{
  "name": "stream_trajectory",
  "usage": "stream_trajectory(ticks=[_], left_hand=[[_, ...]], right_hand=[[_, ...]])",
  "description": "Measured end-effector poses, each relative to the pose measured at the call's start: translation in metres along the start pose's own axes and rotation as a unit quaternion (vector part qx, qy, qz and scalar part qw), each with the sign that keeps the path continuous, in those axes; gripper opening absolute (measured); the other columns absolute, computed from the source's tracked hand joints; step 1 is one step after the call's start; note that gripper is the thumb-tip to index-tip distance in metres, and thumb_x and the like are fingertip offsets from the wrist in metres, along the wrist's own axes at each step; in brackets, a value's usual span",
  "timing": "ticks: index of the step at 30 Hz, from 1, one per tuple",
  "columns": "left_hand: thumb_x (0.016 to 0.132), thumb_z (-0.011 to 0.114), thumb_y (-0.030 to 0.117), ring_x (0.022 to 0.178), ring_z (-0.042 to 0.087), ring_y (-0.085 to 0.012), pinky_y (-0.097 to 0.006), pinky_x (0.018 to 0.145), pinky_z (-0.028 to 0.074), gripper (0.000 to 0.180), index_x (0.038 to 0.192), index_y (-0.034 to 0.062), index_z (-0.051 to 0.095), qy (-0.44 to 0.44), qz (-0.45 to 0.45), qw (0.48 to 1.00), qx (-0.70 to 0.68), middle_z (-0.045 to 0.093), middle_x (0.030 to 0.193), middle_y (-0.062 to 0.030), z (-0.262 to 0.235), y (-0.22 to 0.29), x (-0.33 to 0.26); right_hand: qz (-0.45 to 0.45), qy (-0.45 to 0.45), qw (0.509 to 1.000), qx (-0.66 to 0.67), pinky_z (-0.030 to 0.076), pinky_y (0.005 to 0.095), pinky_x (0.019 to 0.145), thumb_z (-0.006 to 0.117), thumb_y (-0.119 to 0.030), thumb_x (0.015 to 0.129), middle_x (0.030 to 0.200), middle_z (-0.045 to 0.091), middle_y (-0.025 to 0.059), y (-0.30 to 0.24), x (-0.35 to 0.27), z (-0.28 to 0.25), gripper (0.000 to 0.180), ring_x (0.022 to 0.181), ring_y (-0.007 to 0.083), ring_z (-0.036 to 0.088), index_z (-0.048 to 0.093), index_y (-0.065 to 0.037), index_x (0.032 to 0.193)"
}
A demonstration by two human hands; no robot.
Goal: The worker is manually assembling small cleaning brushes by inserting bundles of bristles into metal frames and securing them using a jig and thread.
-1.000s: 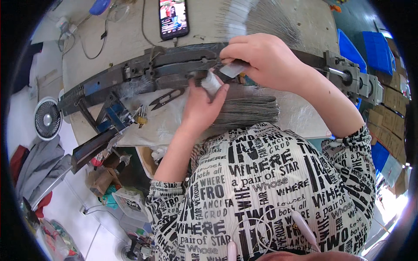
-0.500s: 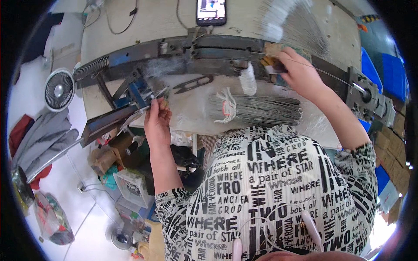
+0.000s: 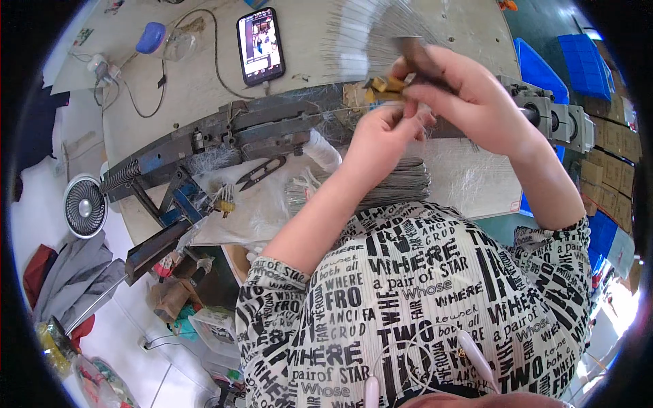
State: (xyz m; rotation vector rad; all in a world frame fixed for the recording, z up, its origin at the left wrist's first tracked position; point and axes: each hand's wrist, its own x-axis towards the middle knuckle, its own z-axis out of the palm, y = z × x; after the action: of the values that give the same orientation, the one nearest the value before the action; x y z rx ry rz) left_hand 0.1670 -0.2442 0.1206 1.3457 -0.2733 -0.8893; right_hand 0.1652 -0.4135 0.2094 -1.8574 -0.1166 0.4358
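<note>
Your right hand [image 3: 469, 92] is raised above the right half of the dark metal rail [image 3: 275, 122], thumb and fingers closed around a brown, flat, elongated piece [image 3: 422, 60], blurred at its far end. Just left of those fingers shows a yellow, blocky piece [image 3: 386, 86]; you cannot tell from this view whether the two are joined. Your left hand [image 3: 381, 143] is just to the near-left, its fingers bunched nearly closed close to your right thumb; whether they pinch anything is hidden.

Left of your left hand, a white, cylindrical spool of thread [image 3: 322, 149] leans at the near edge of the rail. A bundle of thin grey metal wires [image 3: 405, 182] lies near you on the pale worktable [image 3: 469, 177], partly behind your left forearm. Farther left, a pair of black metal thread snips [image 3: 262, 173] lies on the table, with a blue-and-dark metal fixture [image 3: 183, 194] beyond it to the left. On the far side of the rail, a spread of fine grey wires [image 3: 408, 27] lies beyond your hands, and a black phone with a lit screen [image 3: 260, 47] sits to its left.
</note>
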Motion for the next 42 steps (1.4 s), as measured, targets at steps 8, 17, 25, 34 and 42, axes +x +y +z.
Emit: stream_trajectory(ticks=[8, 17, 25, 34, 42], left_hand=[[0.098, 0.058, 0.022, 0.083, 0.057, -0.0111, -0.027, 0.082, 0.046, 0.023, 0.105, -0.0001, 0.062, 0.163, -0.027, 0.967, -0.193, 0.062, 0.091, -0.0038, 0.0, 0.007, -0.033], [0.097, 0.058, 0.021, 0.082, 0.057, -0.0101, -0.026, 0.079, 0.046, 0.023, 0.102, -0.0009, 0.065, 0.084, 0.015, 0.99, -0.108, 0.063, 0.089, -0.0027, 0.015, 0.003, 0.013], [0.099, 0.058, 0.026, 0.075, 0.054, -0.0086, -0.024, 0.073, 0.044, 0.025, 0.104, 0.0014, 0.062, 0.237, -0.051, 0.916, -0.32, 0.057, 0.083, -0.0002, 0.002, 0.016, -0.034], [0.1, 0.045, 0.046, 0.11, 0.055, -0.0219, -0.037, 0.101, 0.043, 0.054, 0.124, -0.0034, 0.048, 0.139, -0.042, 0.889, -0.434, 0.057, 0.113, -0.0114, 0.001, 0.026, -0.03], [0.1, 0.035, 0.055, 0.126, 0.048, -0.0233, -0.038, 0.111, 0.036, 0.068, 0.138, -0.0015, 0.041, 0.085, -0.018, 0.849, -0.52, 0.048, 0.138, -0.0155, -0.009, 0.025, -0.033]], right_hand=[[-0.093, 0.088, 0.975, -0.18, 0.043, 0.0232, 0.071, 0.064, -0.006, 0.089, 0.1, 0.061, 0.0012, 0.044, 0.021, 0.003, 0.023, 0.081, 0.0072, 0.052, 0.063, -0.003, 0.112], [-0.097, 0.077, 0.989, -0.082, 0.043, 0.0235, 0.068, 0.066, -0.01, 0.088, 0.093, 0.063, 0.0012, 0.024, 0.015, -0.008, 0.024, 0.078, 0.0078, 0.054, 0.065, -0.003, 0.111], [-0.126, 0.054, 0.969, -0.207, 0.048, 0.0304, 0.079, 0.063, -0.005, 0.088, 0.099, 0.063, 0.0111, 0.034, 0.022, 0.012, 0.019, 0.091, 0.0223, 0.062, 0.063, 0.001, 0.107], [-0.103, 0.059, 0.969, -0.218, 0.049, 0.032, 0.075, 0.064, -0.002, 0.084, 0.096, 0.062, 0.0113, 0.03, 0.022, 0.018, 0.019, 0.088, 0.0245, 0.062, 0.064, 0.001, 0.103], [-0.233, 0.172, 0.89, -0.352, 0.045, 0.0406, 0.087, 0.066, -0.007, 0.078, 0.098, 0.06, 0.0069, 0.011, 0.0, 0.015, 0.019, 0.095, 0.0238, 0.059, 0.066, -0.007, 0.097]])
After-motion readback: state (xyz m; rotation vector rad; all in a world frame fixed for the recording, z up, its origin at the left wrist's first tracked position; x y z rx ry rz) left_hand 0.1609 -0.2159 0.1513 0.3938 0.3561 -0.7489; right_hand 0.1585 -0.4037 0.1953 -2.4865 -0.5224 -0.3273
